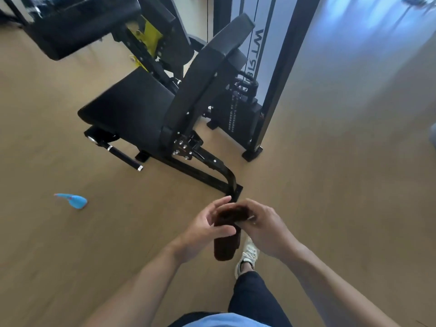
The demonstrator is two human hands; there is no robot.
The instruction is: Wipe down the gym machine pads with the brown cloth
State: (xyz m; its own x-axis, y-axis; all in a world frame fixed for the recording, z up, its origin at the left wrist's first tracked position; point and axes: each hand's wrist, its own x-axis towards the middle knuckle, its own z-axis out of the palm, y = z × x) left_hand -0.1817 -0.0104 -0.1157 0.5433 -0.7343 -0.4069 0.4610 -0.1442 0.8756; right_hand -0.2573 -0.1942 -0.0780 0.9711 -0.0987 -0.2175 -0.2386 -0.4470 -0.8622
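Note:
The brown cloth hangs between my two hands in front of my body, its lower end dangling free. My left hand holds its upper part with thumb and fingers curled round it. My right hand grips the bunched top from the other side. Ahead stands a black gym machine with a flat seat pad and a tilted back pad. Both hands are well short of the pads, near the machine's rear floor foot.
A blue spray bottle lies on the tan floor to the left. A weight stack and tall frame post stand behind the seat. Another black pad is at top left. My shoe is below the cloth.

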